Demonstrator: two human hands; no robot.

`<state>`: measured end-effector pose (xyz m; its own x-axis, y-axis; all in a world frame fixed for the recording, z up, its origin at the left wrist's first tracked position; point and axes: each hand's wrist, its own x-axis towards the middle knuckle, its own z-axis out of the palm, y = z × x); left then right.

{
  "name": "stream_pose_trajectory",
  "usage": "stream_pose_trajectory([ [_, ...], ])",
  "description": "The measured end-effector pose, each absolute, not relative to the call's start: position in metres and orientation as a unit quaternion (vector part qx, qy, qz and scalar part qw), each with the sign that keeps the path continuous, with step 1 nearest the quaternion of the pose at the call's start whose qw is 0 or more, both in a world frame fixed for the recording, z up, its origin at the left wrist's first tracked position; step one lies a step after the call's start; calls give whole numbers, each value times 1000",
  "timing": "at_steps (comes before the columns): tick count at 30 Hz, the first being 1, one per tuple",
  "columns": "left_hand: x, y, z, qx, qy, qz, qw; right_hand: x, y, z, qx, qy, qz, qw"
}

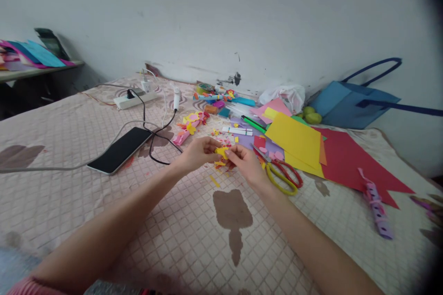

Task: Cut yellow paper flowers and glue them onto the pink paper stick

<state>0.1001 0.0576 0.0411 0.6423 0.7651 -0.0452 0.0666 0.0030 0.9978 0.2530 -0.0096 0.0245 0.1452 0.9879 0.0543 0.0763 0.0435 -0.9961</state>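
Observation:
Between the fingertips of both my hands is a small yellow paper cutout (222,152); its exact shape is partly covered by the fingers. My left hand (199,153) pinches it from the left, and my right hand (245,160) grips its right side. Under and behind them lie small colourful paper scraps (224,140). Scissors (282,177) with red and yellow handles rest just right of my right hand. Behind my left hand, a pink rolled paper piece (187,134) carries yellow and orange cutouts.
Yellow sheets (294,138) overlap a red sheet (346,161) on the right, near a purple paper roll (377,207). A tablet (121,150) and cables lie left, with a power strip (134,100) behind. A blue bag (353,101) leans against the wall.

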Motion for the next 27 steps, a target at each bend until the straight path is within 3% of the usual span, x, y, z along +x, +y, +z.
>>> stream_pose_trajectory([
  [27, 100, 57, 37, 666, 334, 262, 613, 258, -9, 26, -528, -506, 449, 514],
])
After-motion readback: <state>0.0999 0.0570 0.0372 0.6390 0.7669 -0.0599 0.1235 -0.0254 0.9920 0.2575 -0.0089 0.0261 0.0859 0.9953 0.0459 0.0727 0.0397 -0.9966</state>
